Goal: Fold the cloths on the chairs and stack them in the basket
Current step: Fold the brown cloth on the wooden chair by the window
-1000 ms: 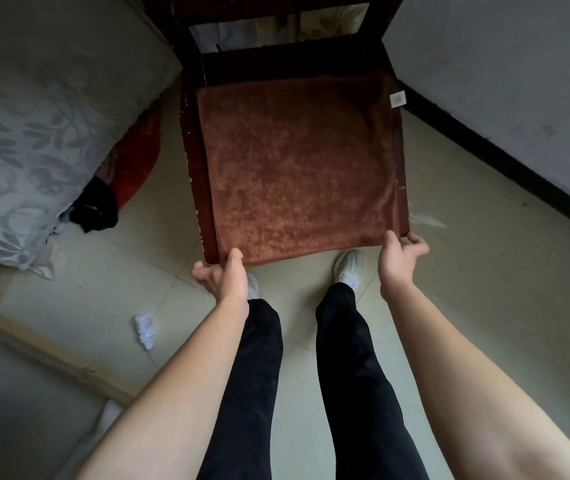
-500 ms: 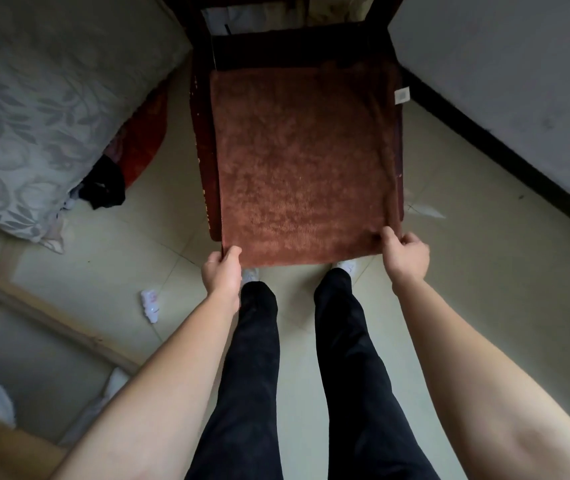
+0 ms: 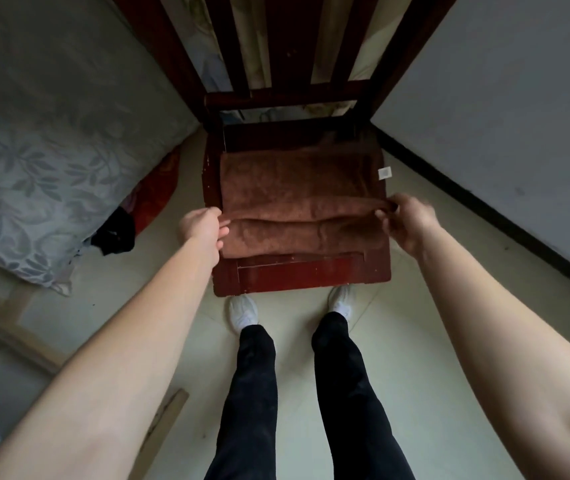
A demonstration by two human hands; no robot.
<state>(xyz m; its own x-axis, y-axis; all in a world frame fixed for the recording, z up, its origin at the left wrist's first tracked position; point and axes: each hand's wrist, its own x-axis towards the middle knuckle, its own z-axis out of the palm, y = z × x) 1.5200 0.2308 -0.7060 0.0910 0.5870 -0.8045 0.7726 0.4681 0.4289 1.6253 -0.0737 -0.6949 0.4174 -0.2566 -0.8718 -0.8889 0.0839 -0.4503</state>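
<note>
A brown fluffy cloth (image 3: 294, 188) lies on the seat of a dark red wooden chair (image 3: 304, 275). Its near edge is lifted and carried back over the rest, making a raised fold across the middle. My left hand (image 3: 204, 226) grips the left end of that fold. My right hand (image 3: 405, 216) pinches the right end. A small white label (image 3: 384, 173) sticks out at the cloth's right edge. The front strip of the seat is bare. No basket is in view.
A bed with a grey leaf-patterned cover (image 3: 51, 150) stands on the left, with red and black items (image 3: 117, 233) on the floor beside it. A white wall with a black skirting (image 3: 505, 220) runs along the right. My legs and white shoes (image 3: 242, 313) stand before the chair.
Both hands have lifted the cloth's near edge off the seat front and moved it away from me, over the cloth. The view has tilted up, showing the chair back.
</note>
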